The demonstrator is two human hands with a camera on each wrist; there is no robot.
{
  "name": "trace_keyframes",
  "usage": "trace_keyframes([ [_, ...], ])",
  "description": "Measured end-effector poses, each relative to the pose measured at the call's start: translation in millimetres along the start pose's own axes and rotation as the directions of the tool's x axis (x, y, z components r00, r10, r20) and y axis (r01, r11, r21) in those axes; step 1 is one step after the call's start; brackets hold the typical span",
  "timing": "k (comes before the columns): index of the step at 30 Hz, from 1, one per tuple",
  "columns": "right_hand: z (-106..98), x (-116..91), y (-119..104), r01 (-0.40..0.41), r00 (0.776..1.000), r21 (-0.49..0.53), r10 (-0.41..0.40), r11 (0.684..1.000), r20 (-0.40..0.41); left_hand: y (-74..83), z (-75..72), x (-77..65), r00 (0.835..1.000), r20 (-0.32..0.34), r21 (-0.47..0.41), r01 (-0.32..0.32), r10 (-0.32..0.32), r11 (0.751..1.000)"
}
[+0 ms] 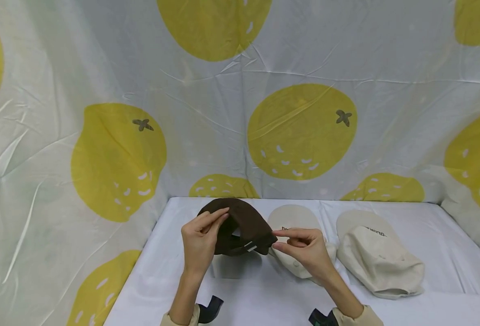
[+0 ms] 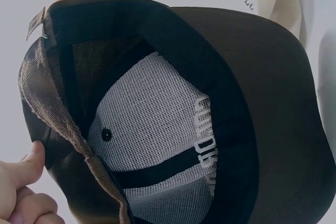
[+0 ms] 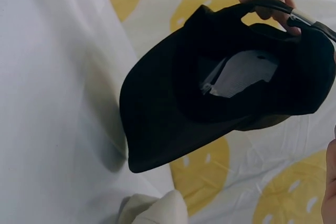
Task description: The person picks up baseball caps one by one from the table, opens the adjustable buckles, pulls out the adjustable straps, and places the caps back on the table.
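A dark brown baseball cap (image 1: 254,222) is held up above the white table, its inside and a light mesh lining (image 2: 149,98) showing in the left wrist view. My left hand (image 1: 201,240) pinches the cap's edge on the left between thumb and fingers. On the other side, my right hand (image 1: 308,251) pinches the edge near the back strap between thumb and forefinger. The strap's small metal buckle (image 3: 303,16) appears in the right wrist view. The brim (image 2: 286,114) extends away from the strap.
Two beige caps with dark lettering lie on the white-covered table (image 1: 154,280): one beige cap (image 1: 294,216) partly behind my right hand, the other beige cap (image 1: 380,258) farther right. A curtain (image 1: 207,136) with yellow lemon prints hangs behind and beside the table.
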State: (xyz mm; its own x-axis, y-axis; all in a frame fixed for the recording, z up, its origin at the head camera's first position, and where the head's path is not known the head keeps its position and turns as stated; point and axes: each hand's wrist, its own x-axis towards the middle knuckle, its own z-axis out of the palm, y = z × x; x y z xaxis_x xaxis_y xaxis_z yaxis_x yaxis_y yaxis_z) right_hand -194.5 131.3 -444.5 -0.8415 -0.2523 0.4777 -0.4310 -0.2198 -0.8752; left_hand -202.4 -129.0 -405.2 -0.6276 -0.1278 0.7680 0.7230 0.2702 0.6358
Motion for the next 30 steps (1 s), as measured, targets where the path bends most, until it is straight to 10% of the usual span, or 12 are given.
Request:
trace_keyframes([
  [30, 7.1, -0.5, 2.6, 0.036, 0.998, -0.040, -0.038, 0.999, -0.046, 2.5, 1.0, -0.3, 0.999, 0.037, -0.018, 0.020, -0.019, 1.000],
])
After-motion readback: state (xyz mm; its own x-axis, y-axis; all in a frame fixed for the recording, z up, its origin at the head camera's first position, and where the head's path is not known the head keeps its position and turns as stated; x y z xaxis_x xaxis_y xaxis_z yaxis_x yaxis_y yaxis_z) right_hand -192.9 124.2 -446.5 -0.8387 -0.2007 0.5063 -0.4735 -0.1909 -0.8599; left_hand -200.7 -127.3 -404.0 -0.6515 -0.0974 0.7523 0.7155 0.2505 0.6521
